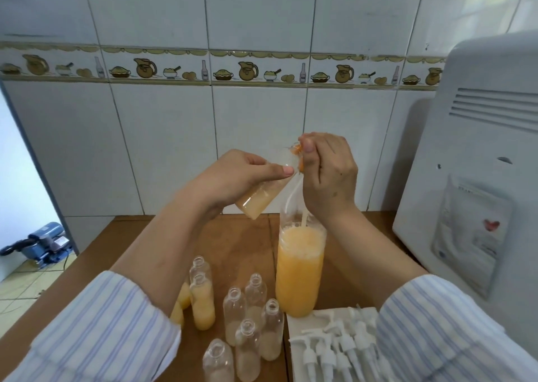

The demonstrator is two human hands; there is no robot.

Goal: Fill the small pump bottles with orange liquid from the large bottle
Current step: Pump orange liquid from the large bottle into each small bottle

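Left hand [235,178] grips a tilted, part-filled small bottle [263,191] — right hand [329,175] pinches the orange pump head [300,156] at its mouth — large bottle [300,268] stands directly below the right hand.

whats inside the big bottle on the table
The big bottle holds orange liquid, foamy on top, to below its shoulder. A white tube runs down into it from the right hand. Its lower end is hidden in the liquid.
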